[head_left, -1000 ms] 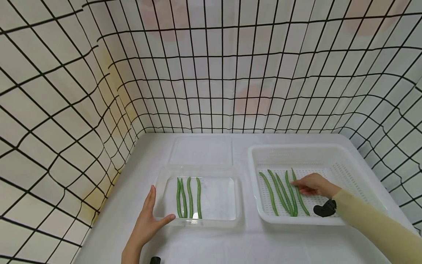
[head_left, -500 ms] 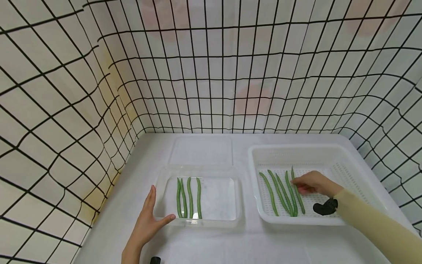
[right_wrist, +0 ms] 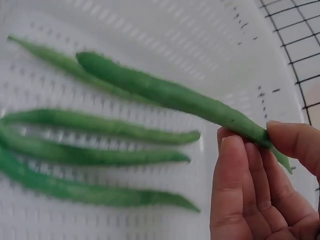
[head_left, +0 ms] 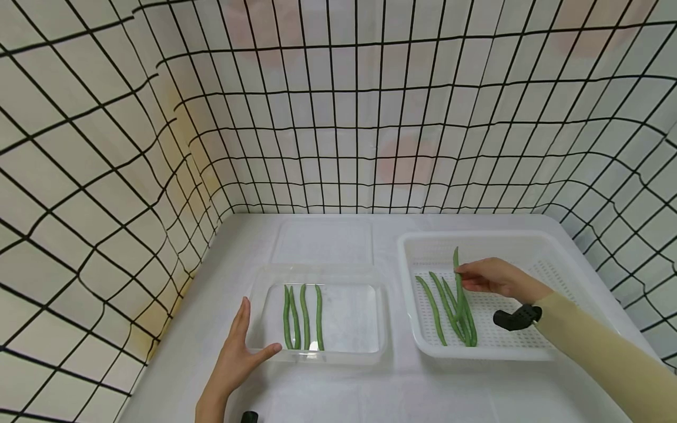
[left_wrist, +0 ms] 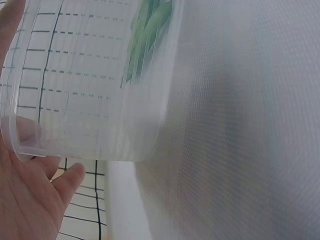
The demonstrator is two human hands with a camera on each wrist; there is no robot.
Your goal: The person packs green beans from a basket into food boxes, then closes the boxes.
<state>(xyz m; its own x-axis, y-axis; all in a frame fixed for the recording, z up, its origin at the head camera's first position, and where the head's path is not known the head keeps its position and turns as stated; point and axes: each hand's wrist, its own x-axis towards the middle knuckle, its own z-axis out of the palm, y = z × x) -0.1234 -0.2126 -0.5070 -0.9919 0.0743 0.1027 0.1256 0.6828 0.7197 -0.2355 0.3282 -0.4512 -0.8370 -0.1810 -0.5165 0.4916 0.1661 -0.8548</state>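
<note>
My right hand [head_left: 489, 277] pinches a green bean [right_wrist: 170, 95] near one end, thumb against fingertips. The bean slants above several other green beans [right_wrist: 100, 125] lying in a white perforated basket [head_left: 476, 237]. On the left stands a clear plastic container [head_left: 351, 317] with several green beans [head_left: 305, 317] side by side in it. My left hand [head_left: 228, 358] rests at the container's left front corner, fingers along the left side and thumb at the front rim. In the left wrist view the hand [left_wrist: 30, 195] is right at the container's rim.
A flat clear lid [head_left: 322, 242] lies behind the container on the white-covered table [head_left: 423, 393]. Black wire mesh [head_left: 357, 126] rises along the back and both sides. A black wrist device [head_left: 515, 317] sits by the right sleeve [head_left: 592, 346].
My right hand has lifted the green bean and carried it slightly left and away from me, over the other beans in the basket. The left hand and container stay put.
</note>
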